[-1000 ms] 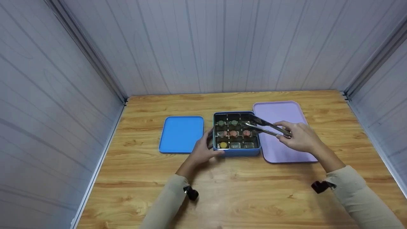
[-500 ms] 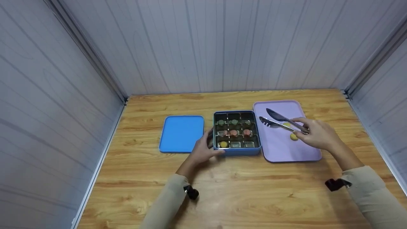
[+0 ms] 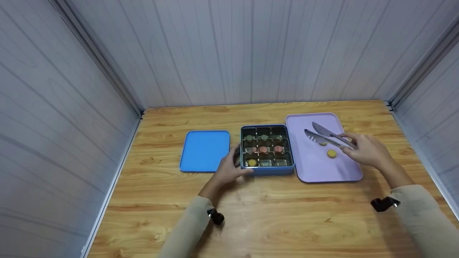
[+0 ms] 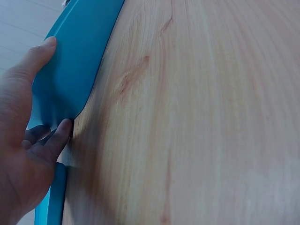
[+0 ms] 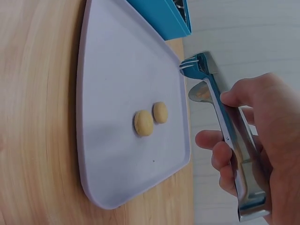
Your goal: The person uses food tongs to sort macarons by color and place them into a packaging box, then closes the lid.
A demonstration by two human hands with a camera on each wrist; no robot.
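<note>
Cookies, round and yellow (image 3: 331,153), two of them, are lying on the flat lilac plastic tray (image 3: 315,172). I am watching the right hand (image 3: 365,150) gripping metal serving tongs (image 3: 324,136) above them, tips apart. The left hand (image 3: 229,170) is clasping the corner of the blue compartmented tin (image 3: 267,171), which is holding green, pink and yellow sweets.

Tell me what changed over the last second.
The right hand carried the tongs from the blue tin across to the purple tray. A second yellow cookie now lies there beside the first, and the tongs hold nothing. The left hand kept gripping the tin; the blue lid stayed put.
</note>
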